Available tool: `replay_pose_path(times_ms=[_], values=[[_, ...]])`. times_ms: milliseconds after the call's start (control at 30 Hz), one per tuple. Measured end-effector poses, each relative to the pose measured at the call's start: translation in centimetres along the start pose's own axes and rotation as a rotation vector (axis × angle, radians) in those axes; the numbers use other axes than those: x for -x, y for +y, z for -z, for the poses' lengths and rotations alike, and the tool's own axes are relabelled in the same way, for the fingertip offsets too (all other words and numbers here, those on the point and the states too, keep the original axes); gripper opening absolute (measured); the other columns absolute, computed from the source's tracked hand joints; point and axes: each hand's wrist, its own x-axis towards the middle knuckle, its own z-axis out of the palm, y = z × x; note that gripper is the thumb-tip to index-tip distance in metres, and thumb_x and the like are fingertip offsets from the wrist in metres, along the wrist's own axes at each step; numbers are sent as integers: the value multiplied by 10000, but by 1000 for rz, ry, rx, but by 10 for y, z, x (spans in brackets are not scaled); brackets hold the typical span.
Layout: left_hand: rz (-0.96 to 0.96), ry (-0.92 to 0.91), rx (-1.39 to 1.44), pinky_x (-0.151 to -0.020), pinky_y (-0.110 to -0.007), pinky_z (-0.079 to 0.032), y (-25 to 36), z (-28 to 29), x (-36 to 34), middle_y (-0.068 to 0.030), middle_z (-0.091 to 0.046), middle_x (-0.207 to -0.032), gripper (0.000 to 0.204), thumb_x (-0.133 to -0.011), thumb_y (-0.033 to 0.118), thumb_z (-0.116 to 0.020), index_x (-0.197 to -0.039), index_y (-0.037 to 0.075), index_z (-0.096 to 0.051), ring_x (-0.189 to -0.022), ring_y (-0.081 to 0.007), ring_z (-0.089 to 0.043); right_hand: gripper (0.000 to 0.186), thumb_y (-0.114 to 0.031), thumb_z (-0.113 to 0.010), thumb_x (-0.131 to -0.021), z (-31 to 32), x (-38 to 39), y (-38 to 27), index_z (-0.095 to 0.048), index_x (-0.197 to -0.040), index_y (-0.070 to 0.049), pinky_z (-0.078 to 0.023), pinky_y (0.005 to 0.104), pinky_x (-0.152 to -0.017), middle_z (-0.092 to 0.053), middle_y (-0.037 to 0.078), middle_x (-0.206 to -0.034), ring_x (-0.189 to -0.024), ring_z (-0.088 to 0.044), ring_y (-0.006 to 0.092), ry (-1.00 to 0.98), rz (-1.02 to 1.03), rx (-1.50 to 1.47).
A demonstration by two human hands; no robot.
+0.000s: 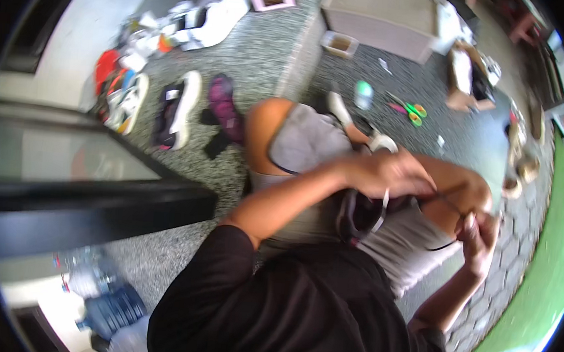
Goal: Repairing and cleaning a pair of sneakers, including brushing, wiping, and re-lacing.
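A dark shoe (350,224) with a pale edge lies in my lap, partly covered by my left hand (390,175). That hand is closed at the shoe's upper end, its fingers bent and blurred. From near its fingertips a thin dark thread (449,203) runs to my right hand (478,237). My right hand, held out over my right knee, pinches the thread between thumb and fingers. The grip of my left fingers is partly hidden.
Scissors (416,113) with green handles and a green-capped bottle (363,95) lie ahead on the dark floor. A purple shoe upper (224,108) and several shoes are at the left. A black-edged glass panel (98,189) juts in nearby. Large water bottles (113,305) stand behind left.
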Motion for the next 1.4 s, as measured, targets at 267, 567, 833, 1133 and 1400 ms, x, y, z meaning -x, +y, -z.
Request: replay_pose_path(times_ms=[267, 567, 833, 1133, 1400], values=[[42, -28, 514, -398, -232, -245, -8, 145, 23, 40, -386, -501, 448, -845, 312, -874, -640, 59, -567, -436, -31, -338, 288, -266, -572, -1068, 93, 33, 32, -628, -1042, 15, -259, 282, -374, -488, 14, -595, -437, -366, 111, 59, 249, -609], [36, 595, -914, -620, -316, -495, -31, 108, -47, -42, -611, -740, 295, -936, 290, -777, -1081, 33, -771, -619, -169, -585, 231, -173, -511, -1087, 18, -37, 54, -523, -1248, -7, -566, 526, -1003, -711, 214, -1127, -1077, -709, 357, -105, 99, -1034], [209, 363, -339, -669, -262, -524, -6, -28, -17, -91, -746, -855, 178, -908, 149, -796, -968, -16, -766, -742, -111, -691, 174, -218, -536, -1092, -80, -83, 64, -598, -1139, -63, -500, 461, -1112, -690, 191, -1306, -1282, -629, 303, -107, -136, -1227], [122, 538, -201, -601, -281, -515, -30, -34, -21, -107, -714, -733, 154, -964, 110, -714, -947, -42, -736, -624, -150, -683, 183, -207, -508, -1099, -98, -93, 75, -601, -1174, -69, -500, 515, -1099, -655, 188, -1365, -1386, -538, 324, -105, -129, -1198], [173, 407, -309, -595, -308, -512, -24, -24, -3, -121, -691, -711, 157, -956, 79, -699, -887, -62, -705, -630, -171, -677, 319, -247, -567, -1083, -90, -89, 72, -586, -1276, 8, -516, 382, -1050, -715, 145, -1195, -1143, -669, 218, 78, -161, -987]])
